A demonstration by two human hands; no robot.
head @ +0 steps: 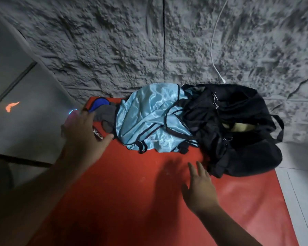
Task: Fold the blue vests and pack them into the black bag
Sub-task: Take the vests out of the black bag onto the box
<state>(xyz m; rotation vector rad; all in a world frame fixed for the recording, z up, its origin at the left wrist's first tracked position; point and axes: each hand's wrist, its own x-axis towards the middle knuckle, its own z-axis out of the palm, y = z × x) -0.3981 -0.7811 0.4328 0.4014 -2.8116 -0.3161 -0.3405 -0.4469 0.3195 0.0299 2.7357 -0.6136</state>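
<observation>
Red mat [132,201]: blue vests [149,119], black bag [235,132], grey cloth [105,114].

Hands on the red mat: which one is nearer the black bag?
The right hand, fingers straight, reaches toward the black bag on the red mat. The left hand is across the blue vests, on the pile's far side.

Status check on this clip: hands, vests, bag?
Left hand and right hand open, holding nothing. Shiny light-blue vests heaped unfolded on red mat, against black fabric bag. Grey cloth beside heap.
</observation>
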